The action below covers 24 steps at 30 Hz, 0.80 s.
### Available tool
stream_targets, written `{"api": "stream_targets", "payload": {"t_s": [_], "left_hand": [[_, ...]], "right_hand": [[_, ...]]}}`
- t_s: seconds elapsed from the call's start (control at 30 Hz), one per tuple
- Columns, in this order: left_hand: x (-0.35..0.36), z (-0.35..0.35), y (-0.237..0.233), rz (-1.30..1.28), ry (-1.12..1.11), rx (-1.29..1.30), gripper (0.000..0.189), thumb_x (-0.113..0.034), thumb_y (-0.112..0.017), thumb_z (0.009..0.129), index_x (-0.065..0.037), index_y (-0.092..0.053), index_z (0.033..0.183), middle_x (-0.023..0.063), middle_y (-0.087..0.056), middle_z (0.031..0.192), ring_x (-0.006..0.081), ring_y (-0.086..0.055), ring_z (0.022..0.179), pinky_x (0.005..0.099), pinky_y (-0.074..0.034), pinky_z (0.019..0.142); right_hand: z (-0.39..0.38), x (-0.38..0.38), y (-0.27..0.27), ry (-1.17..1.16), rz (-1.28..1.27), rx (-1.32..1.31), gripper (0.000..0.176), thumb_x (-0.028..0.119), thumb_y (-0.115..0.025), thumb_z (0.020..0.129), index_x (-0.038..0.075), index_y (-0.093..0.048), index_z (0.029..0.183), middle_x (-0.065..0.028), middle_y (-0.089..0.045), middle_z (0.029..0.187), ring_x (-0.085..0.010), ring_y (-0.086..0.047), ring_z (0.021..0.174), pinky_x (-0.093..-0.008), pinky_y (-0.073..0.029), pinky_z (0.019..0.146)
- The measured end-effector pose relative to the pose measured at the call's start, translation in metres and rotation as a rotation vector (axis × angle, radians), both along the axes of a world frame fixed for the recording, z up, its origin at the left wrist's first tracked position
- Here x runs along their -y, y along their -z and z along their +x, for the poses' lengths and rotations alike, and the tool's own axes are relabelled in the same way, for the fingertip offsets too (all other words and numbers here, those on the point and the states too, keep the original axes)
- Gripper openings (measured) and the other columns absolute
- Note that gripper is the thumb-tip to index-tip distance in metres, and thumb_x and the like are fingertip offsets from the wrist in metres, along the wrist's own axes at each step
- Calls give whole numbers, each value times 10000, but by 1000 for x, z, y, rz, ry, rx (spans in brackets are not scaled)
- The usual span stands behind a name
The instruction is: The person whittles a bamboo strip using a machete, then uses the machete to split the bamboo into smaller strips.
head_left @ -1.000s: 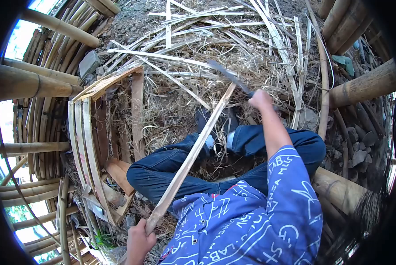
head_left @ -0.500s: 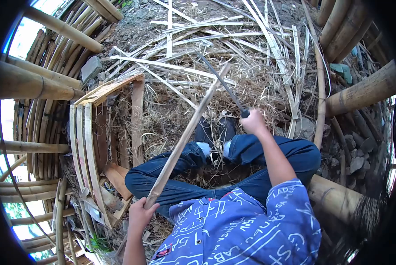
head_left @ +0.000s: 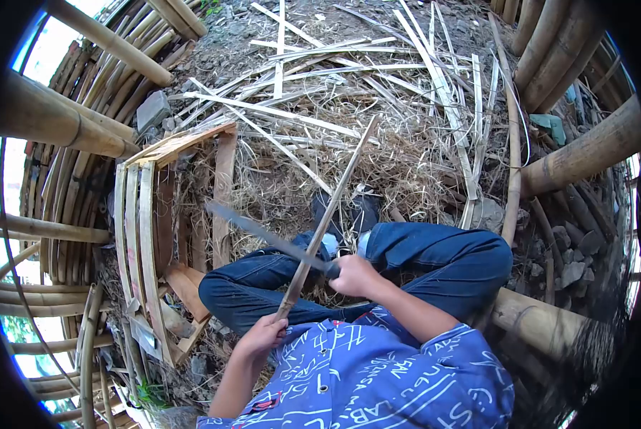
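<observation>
My left hand [head_left: 262, 334] is closed round the lower end of a long bamboo strip [head_left: 337, 198], which slants up and away over my crossed legs. In my right hand [head_left: 357, 277] is the dark handle of a long-bladed knife [head_left: 263, 233]. Its grey blade points to the upper left and crosses over the lower part of the strip. Both hands are close to my lap, the right one over my jeans [head_left: 442, 264]. My feet [head_left: 345, 212] lie beyond them among fine shavings.
A slatted wooden crate [head_left: 146, 250] lies on its side at the left. Split bamboo strips [head_left: 306, 64] and shavings [head_left: 413, 171] cover the ground ahead. Thick bamboo poles [head_left: 585, 154] flank both sides. Rubble [head_left: 574, 268] lies at the right, a grey block [head_left: 152, 111] at upper left.
My right hand has brought the knife down and left, so its blade now crosses the strip. My left hand has shifted right and slightly up with the strip's lower end.
</observation>
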<state>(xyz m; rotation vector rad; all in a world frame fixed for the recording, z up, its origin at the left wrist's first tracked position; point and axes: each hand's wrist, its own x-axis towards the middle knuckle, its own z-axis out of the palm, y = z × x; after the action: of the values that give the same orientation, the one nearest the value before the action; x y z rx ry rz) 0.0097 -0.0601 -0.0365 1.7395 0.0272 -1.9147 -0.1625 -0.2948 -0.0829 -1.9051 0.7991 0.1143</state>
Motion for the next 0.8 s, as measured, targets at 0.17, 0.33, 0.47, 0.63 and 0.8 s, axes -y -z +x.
{"api": "stream_targets", "payload": {"t_s": [0.17, 0.33, 0.47, 0.63, 0.8], "left_hand": [[5, -20, 1, -47, 18, 34, 255, -284, -402, 1041, -117, -499, 873, -68, -414, 673, 38, -368, 566, 202, -329, 506], [0, -38, 2, -159, 134, 345, 306, -303, -398, 1043, -90, -524, 862, -46, -460, 663, 50, -402, 539, 212, -359, 497], [-16, -39, -11, -166, 182, 422, 311, -286, -410, 1041, -68, -533, 857, -34, -484, 662, 48, -423, 545, 220, -376, 503], [-15, -45, -18, -166, 211, 532, 334, -256, -420, 1023, -13, -567, 846, 31, -530, 645, 121, -498, 591, 297, -430, 574], [-36, -45, -44, -226, 311, 527, 340, -259, -423, 1031, 9, -574, 885, 28, -542, 656, 122, -518, 601, 291, -450, 591]], "right_hand": [[3, -19, 0, -229, -42, -69, 299, 225, -648, 654, 94, -726, 911, -201, -687, 792, -386, -675, 784, -471, -540, 772], [5, -1, 17, -327, -247, -171, 242, 200, -667, 637, 52, -715, 823, -196, -699, 818, -359, -695, 795, -459, -558, 743], [-4, 65, 41, -80, -360, -392, 272, 224, -680, 642, 49, -710, 848, -193, -701, 884, -350, -690, 857, -454, -553, 786], [-8, 116, 52, -88, -452, -381, 297, 228, -670, 651, 32, -704, 871, -219, -693, 910, -365, -681, 885, -458, -546, 818], [-3, 151, 65, 199, -377, -517, 329, 224, -660, 657, 18, -707, 909, -228, -694, 969, -367, -678, 927, -444, -543, 837]]}}
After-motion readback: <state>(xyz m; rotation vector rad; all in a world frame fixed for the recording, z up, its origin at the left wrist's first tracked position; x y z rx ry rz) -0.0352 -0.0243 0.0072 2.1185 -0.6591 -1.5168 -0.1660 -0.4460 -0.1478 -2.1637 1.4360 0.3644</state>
